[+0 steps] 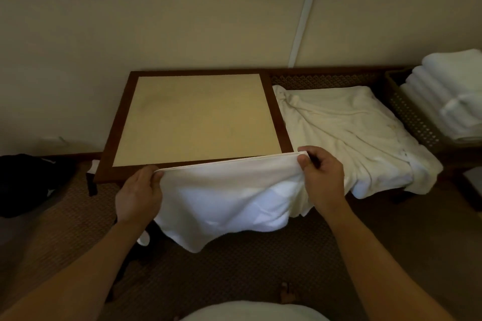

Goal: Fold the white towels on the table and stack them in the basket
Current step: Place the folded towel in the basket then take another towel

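Hands meet a white towel point(229, 195) at the centre of the frame, one at each end of its doubled upper edge. At centre left the left hand point(139, 194) pinches the left corner between thumb and curled fingers, and at centre right the right hand point(322, 178) pinches the right corner the same way, so the edge runs taut between them, just over the near dark-wood rim of the table point(273, 112). Below that edge the towel hangs down in front of the table, its lower hem loose and uneven above the patterned floor. Right of the table's tan panel, at centre right of the frame, a heap of unfolded white towels point(349, 127) lies rumpled, spilling over the near edge. At the far right edge of the frame stands a woven basket point(414, 117) holding a stack of folded towels point(448, 101). A dark bag point(28, 182) sits on the floor at the left edge.
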Action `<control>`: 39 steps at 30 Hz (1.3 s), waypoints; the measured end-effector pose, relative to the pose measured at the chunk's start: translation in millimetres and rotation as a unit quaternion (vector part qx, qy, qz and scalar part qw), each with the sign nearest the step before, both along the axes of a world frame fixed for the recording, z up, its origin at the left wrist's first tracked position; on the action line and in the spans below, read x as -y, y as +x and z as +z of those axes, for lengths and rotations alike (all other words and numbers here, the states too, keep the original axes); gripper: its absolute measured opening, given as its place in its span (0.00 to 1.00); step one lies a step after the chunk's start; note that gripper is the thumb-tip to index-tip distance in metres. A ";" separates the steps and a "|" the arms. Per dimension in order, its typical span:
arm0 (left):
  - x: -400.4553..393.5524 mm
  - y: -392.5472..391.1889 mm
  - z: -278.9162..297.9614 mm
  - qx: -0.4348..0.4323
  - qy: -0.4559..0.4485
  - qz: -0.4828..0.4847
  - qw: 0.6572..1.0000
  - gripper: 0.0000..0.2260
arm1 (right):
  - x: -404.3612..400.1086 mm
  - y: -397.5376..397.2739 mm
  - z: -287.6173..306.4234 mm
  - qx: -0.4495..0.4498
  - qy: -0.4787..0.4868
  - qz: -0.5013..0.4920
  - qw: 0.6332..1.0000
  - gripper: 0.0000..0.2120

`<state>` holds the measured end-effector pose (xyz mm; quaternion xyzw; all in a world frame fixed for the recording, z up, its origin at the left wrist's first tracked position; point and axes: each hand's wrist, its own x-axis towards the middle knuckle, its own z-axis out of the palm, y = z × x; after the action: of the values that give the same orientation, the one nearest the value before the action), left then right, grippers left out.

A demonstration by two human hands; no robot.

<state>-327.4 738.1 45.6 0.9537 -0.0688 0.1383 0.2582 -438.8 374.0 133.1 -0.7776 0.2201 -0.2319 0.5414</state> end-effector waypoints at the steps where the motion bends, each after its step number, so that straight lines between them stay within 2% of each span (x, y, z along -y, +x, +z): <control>1: -0.7 1.1 0.1 0.001 -0.008 0.002 1.000 0.05 | -5.3 -1.3 -3.5 0.005 0.011 -0.016 1.000 0.07; 3: -0.9 0.8 0.8 -0.005 -0.037 -0.011 0.999 0.06 | -14.2 -2.9 -11.5 0.017 0.026 -0.048 0.998 0.06; 5: -3.4 -0.2 1.0 -0.008 -0.029 -0.038 0.999 0.07 | -19.1 -4.7 -20.7 0.026 0.040 -0.084 0.995 0.05; 7: -10.5 2.0 1.5 0.018 0.029 -0.111 0.993 0.08 | -18.7 -8.2 -29.6 0.023 0.054 -0.118 0.991 0.04; 9: -20.6 9.4 2.6 0.072 0.100 -0.222 0.967 0.14 | -13.4 -12.7 -38.3 0.014 0.054 -0.142 0.988 0.04; 11: -25.7 19.1 6.5 0.123 0.137 -0.279 0.943 0.17 | -8.7 -16.1 -43.0 0.001 0.027 -0.145 0.989 0.04; 17: 7.8 24.2 12.1 0.108 0.131 -0.147 0.974 0.20 | 13.3 1.3 -52.3 0.015 -0.034 -0.142 0.989 0.05; 23: 38.5 8.3 3.5 0.069 0.158 -0.114 0.978 0.23 | 63.2 9.8 -72.9 -0.035 -0.070 -0.116 0.990 0.07; 28: 54.5 17.8 10.9 0.087 0.151 -0.094 0.980 0.27 | 82.3 36.8 -68.6 -0.041 -0.073 -0.129 0.988 0.08; 39: 84.4 187.9 58.3 -0.057 0.195 -0.121 0.972 0.28 | 96.1 173.0 -57.4 -0.004 -0.066 -0.199 0.978 0.08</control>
<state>-139.5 653.6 103.8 0.9765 -0.1945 0.0355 0.0860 -265.8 277.9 75.7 -0.7530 0.3569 -0.3459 0.4313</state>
